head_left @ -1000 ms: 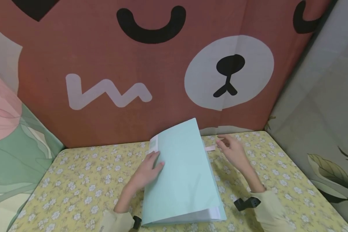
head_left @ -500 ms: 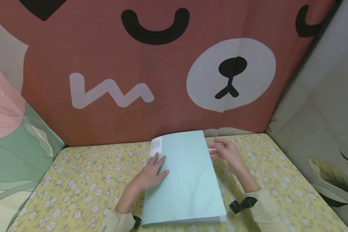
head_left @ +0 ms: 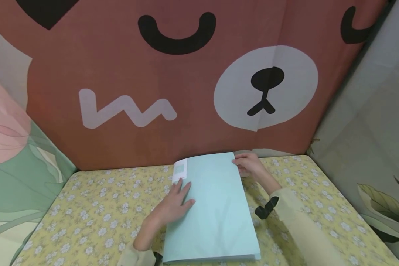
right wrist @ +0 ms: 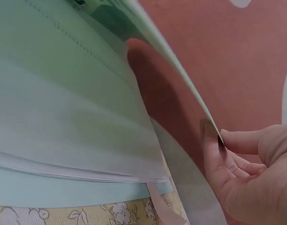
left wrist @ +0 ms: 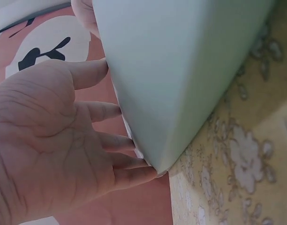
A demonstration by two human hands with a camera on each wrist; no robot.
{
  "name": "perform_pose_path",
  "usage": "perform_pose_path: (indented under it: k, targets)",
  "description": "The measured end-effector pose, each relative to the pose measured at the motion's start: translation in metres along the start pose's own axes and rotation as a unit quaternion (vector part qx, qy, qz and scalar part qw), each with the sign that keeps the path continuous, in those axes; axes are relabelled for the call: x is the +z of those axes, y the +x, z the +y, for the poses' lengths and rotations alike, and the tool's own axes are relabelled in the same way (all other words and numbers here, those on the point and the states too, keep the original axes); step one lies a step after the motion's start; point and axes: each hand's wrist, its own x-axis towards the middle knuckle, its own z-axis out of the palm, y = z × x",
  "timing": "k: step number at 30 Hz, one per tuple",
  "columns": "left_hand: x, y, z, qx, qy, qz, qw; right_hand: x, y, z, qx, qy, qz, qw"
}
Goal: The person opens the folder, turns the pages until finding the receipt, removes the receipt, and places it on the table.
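- Far to the left of the mint-green folder: flower-print fabric in pink and green.
- Beneath the folder, out to both sides: yellow flowered tablecloth.
- At the folder's left edge: left hand, fingers spread apart and nearly straight, touching the cover.
- On the folder's upper left corner: white label with a pale green rectangle.
- Behind the folder, which lies between both hands: reddish-brown bear-face backdrop.
- Beneath the folder's raised cover: white sheets.
- Beside the folder's sheets: pale pink strip.
- At the folder's upper right corner: right hand, pinching the cover's edge between thumb and fingers.
- Far to the folder's right: leaf-print fabric.
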Motion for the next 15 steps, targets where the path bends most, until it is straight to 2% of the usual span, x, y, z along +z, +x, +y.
perform_pose_path:
  k: [4,8,11,15]
  targets:
    - [-0.001,-0.003,0.003,-0.003,0.005,-0.006,1.0,0.002,0.002,-0.001,0.01,-0.011,0.003,1.0]
    - [0.001,-0.01,0.007,0.017,0.015,-0.017,0.9996,0.001,0.0,-0.001,0.023,-0.02,0.008,1.0]
    - [0.004,-0.02,0.011,0.041,0.025,-0.022,0.9986,0.001,0.0,-0.002,0.03,-0.007,0.006,1.0]
    - [0.007,-0.04,0.015,0.064,0.041,-0.03,0.9967,0.0,0.002,-0.007,0.018,0.023,-0.009,1.0]
